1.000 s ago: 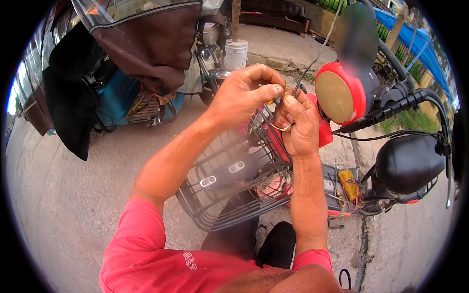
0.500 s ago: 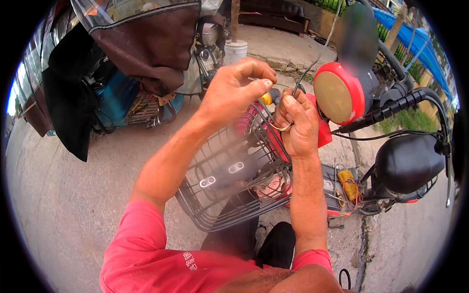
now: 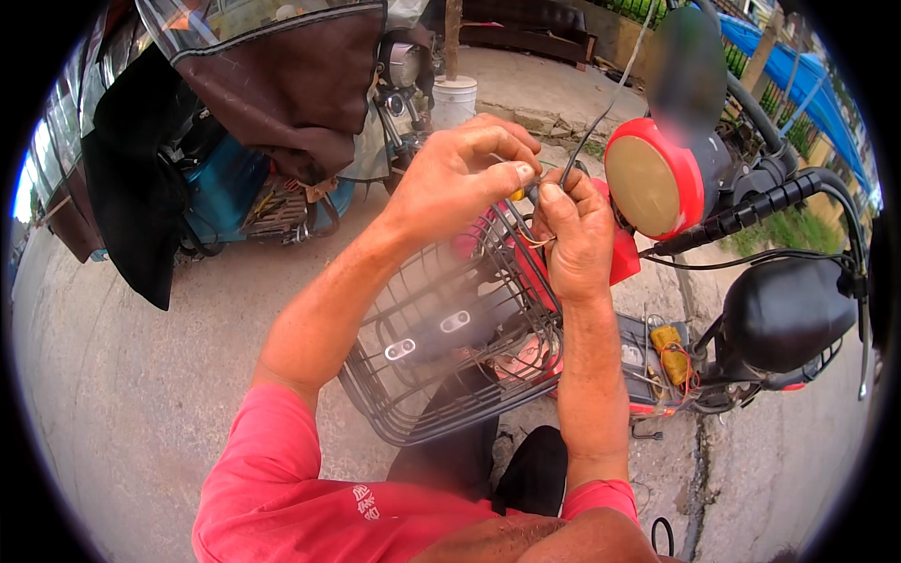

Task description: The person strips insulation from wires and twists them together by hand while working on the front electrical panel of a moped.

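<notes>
At the far left, a teal vehicle (image 3: 211, 192) stands under a brown cover (image 3: 282, 89). Rightward, the pink shirt (image 3: 263, 460) bears small white lettering (image 3: 364, 502), the one clear marking. Above the black wire basket (image 3: 404, 433), the left hand (image 3: 450, 178) brings thumb and forefinger to the wires; I cannot tell whether its grip has closed on one. Beside it, the right hand's (image 3: 582, 244) grip is clenched around a dark cable (image 3: 585, 139), a thin pale wire (image 3: 535, 242) looping below. Further right sits a round red-rimmed housing (image 3: 652, 178), then a yellow bundle (image 3: 668, 352) lower down.
</notes>
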`<state>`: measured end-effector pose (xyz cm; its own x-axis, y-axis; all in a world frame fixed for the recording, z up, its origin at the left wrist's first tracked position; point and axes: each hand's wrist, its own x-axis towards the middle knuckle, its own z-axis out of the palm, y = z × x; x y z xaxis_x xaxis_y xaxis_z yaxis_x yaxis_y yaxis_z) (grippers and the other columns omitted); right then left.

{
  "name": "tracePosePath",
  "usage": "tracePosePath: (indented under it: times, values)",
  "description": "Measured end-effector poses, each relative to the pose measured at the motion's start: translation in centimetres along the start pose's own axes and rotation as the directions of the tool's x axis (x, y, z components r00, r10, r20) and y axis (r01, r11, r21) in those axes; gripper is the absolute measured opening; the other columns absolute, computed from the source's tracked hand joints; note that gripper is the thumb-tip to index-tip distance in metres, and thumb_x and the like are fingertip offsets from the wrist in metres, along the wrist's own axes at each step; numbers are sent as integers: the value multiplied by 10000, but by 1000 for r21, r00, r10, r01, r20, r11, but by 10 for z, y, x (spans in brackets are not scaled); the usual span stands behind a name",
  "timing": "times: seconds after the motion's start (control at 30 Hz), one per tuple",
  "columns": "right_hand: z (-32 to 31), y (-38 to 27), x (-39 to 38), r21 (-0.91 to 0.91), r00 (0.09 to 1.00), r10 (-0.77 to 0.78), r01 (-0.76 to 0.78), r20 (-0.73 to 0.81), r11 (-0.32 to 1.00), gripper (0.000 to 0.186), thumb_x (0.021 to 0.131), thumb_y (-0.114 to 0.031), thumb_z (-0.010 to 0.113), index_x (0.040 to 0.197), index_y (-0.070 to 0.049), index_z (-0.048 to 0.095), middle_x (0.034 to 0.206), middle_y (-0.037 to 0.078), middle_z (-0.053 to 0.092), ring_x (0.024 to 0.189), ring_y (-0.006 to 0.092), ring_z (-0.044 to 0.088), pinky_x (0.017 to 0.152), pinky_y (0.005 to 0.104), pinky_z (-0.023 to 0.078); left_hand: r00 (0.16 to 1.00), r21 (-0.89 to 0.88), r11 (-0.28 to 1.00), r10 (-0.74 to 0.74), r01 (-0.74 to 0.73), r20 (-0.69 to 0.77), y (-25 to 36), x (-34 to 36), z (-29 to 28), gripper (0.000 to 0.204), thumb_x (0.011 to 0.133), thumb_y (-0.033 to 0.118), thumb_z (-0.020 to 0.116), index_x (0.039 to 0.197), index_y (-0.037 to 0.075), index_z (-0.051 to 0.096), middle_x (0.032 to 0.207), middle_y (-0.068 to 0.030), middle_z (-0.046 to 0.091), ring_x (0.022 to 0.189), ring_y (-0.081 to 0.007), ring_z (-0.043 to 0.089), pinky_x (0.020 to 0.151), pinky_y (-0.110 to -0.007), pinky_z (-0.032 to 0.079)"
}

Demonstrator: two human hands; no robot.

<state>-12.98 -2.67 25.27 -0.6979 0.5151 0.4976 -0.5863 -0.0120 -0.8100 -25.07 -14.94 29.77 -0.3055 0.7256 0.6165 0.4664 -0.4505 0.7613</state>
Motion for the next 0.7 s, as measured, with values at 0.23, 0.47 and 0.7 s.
tracePosePath:
  times: [0.23, 0.47, 0.7]
  values:
    - [5, -1, -2, -67, 998, -37, 33, -50, 997, 83, 952, -123, 606, 969, -47, 578, 766, -72, 533, 626, -9, 449, 520, 169, 328, 996, 83, 993, 85, -83, -13, -3, 1, 0, 167, 868, 129, 647, 928, -14, 707, 1144, -86, 630, 947, -127, 612, 842, -286, 508]
    - [5, -1, -2, -82, 997, -55, 51, -53, 995, 96, 958, -135, 610, 965, -45, 580, 783, -73, 533, 649, -11, 456, 535, 166, 337, 990, 130, 982, 142, -138, -20, -2, 0, 0, 145, 851, 102, 667, 937, -6, 712, 1135, -84, 631, 929, -114, 605, 799, -272, 509]
    - [4, 3, 0, -127, 995, -86, 79, -47, 989, 97, 957, -135, 616, 964, -45, 580, 783, -69, 543, 656, -8, 464, 542, 164, 345, 937, 345, 883, 348, -319, -24, -8, 2, 2, 118, 790, 52, 695, 906, 34, 706, 1125, -83, 634, 960, -159, 602, 813, -292, 490]
